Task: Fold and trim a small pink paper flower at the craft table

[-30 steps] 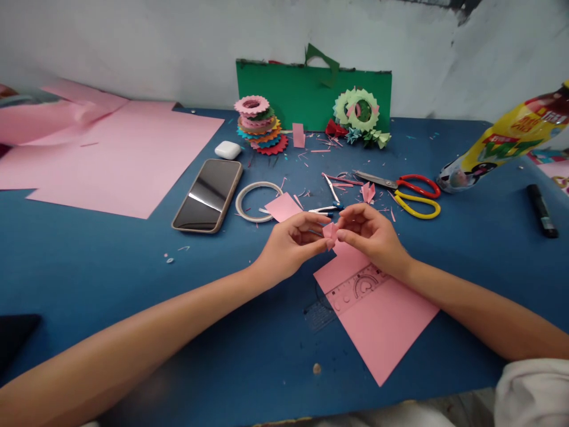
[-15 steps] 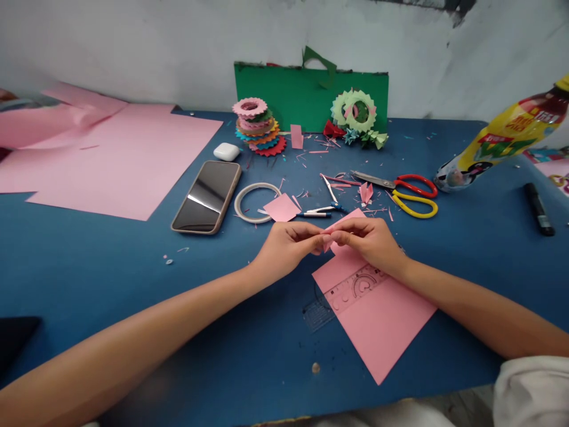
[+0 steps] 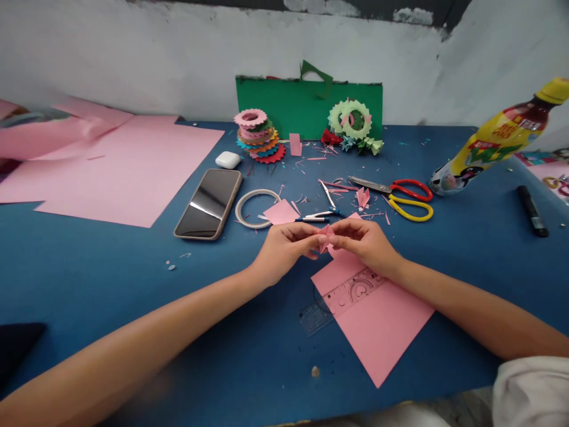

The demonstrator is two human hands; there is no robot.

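My left hand and my right hand meet over the blue table, both pinching a small folded pink paper piece between their fingertips. Under my right wrist lies a pink paper sheet with a clear plastic ruler across it. Just beyond my fingers rest a metal compass, a small pink square and a folded pink piece.
A phone, tape ring, white earbud case and red-yellow scissors lie mid-table. Large pink sheets cover the left. Stacked paper rosettes, green card, a tilted bottle and black marker stand farther off.
My fingertips have closed tighter on the pink piece and both hands have sunk slightly toward the table. The view has tipped a little, shifting everything down in the picture.
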